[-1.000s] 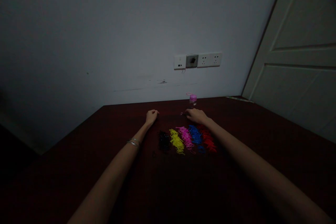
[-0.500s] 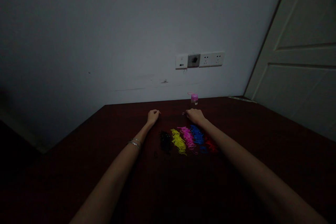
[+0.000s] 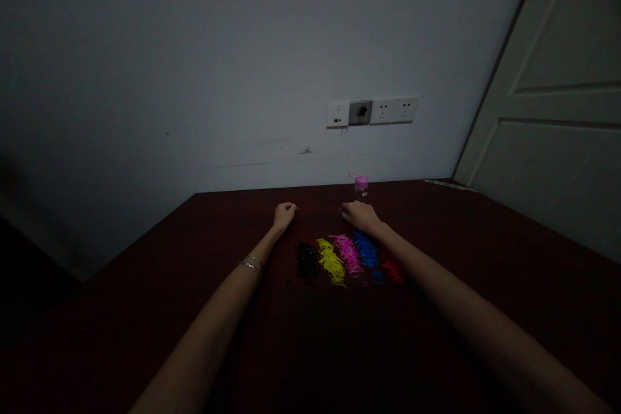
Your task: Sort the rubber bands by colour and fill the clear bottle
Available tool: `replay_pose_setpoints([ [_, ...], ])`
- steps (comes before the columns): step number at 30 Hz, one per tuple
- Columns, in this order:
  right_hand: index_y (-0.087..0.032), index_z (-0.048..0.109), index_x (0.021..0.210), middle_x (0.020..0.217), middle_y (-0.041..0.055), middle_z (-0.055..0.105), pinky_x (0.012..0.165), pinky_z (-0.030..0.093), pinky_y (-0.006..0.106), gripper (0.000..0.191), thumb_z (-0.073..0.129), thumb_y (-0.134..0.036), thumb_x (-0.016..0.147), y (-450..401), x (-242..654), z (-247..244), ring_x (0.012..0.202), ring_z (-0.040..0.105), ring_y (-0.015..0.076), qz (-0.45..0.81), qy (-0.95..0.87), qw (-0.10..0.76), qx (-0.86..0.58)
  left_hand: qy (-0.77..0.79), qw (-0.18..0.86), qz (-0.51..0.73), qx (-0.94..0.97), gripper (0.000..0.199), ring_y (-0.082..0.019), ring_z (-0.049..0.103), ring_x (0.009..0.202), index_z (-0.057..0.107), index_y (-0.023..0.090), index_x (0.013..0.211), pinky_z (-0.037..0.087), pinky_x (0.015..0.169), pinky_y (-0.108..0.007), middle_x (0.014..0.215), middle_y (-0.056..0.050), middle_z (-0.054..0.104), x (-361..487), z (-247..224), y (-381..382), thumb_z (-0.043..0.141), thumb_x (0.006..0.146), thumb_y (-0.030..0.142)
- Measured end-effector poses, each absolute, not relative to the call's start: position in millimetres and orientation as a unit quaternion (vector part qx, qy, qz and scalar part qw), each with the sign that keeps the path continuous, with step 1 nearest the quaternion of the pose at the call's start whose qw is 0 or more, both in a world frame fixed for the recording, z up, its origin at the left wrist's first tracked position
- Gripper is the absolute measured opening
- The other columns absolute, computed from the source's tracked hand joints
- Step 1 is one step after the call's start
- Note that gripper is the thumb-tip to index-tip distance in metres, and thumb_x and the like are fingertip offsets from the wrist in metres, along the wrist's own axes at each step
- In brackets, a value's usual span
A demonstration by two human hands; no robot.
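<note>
With coloured strands (image 3: 331, 263) piled by colour — seemingly against mixing — right hand (image 3: 359, 212) is near the bottle (image 3: 361, 182), left hand (image 3: 284, 213) apart; I cannot tell either grip.

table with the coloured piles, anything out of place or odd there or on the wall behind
A few strays: a small dark loop lies apart from the black pile, and a blue clump sits off the near end of the blue pile. Dark scuffs mark the wall.

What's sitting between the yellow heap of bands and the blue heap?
The pink heap lies between the yellow heap and the blue heap, as the head view shows.
</note>
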State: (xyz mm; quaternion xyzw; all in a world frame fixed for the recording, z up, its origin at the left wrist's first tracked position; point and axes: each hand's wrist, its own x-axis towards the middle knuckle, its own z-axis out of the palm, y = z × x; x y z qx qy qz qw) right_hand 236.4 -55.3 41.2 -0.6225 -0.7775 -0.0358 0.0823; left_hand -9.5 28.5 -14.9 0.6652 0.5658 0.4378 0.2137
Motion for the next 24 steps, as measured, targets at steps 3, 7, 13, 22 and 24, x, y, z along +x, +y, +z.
replay_pose_setpoints([
  [3,-0.021,0.066,0.095,0.092,0.0062,0.067,0.067,0.040,0.022,0.024,0.046,-0.027,0.082,-63.6,226.3,46.5,0.083,0.060,0.0164,0.041,-0.825,0.146,-0.544,0.567,0.212,0.436,0.666,0.028,-0.013,0.053,0.058,0.066,0.012,0.069,0.037,0.055,-0.021,0.058,-0.003,0.060,-9.0,-14.6,28.8,0.043,0.072,0.025],
  [7,-0.015,0.069,0.086,0.067,0.0018,0.063,0.056,0.036,0.020,0.021,0.051,-0.021,0.076,-80.0,205.4,50.5,0.059,0.053,0.0100,0.142,-0.874,0.187,-0.426,0.565,0.215,0.434,0.668,0.028,-0.013,0.053,0.057,0.066,0.012,0.069,0.037,0.055,-0.021,0.058,-0.003,0.060,-8.9,-15.1,29.7,0.042,0.072,0.026],
  [13,-0.012,0.069,0.082,0.057,-0.0020,0.055,0.047,0.030,0.018,0.019,0.055,-0.017,0.070,-99.5,181.3,50.1,0.049,0.042,0.0067,0.253,-0.892,0.177,-0.330,0.560,0.217,0.440,0.668,0.028,-0.013,0.053,0.057,0.066,0.012,0.068,0.038,0.055,-0.021,0.058,-0.003,0.060,-8.6,-12.3,25.3,0.041,0.073,0.025],
  [22,-0.013,0.068,0.082,0.054,-0.0033,0.051,0.046,0.030,0.018,0.018,0.055,-0.020,0.071,-103.0,178.8,49.9,0.048,0.041,0.0066,0.305,-0.876,0.194,-0.319,0.559,0.222,0.445,0.663,0.028,-0.012,0.052,0.055,0.066,0.013,0.068,0.038,0.055,-0.021,0.054,-0.002,0.058,-8.2,-13.3,26.2,0.042,0.072,0.027],
  [24,-0.013,0.067,0.081,0.054,-0.0035,0.051,0.046,0.030,0.018,0.018,0.056,-0.022,0.071,-102.4,176.7,48.6,0.048,0.041,0.0069,0.306,-0.876,0.197,-0.318,0.560,0.223,0.446,0.662,0.028,-0.013,0.052,0.055,0.066,0.013,0.068,0.038,0.056,-0.022,0.053,-0.002,0.058,-8.3,-14.1,27.3,0.042,0.071,0.027],
])
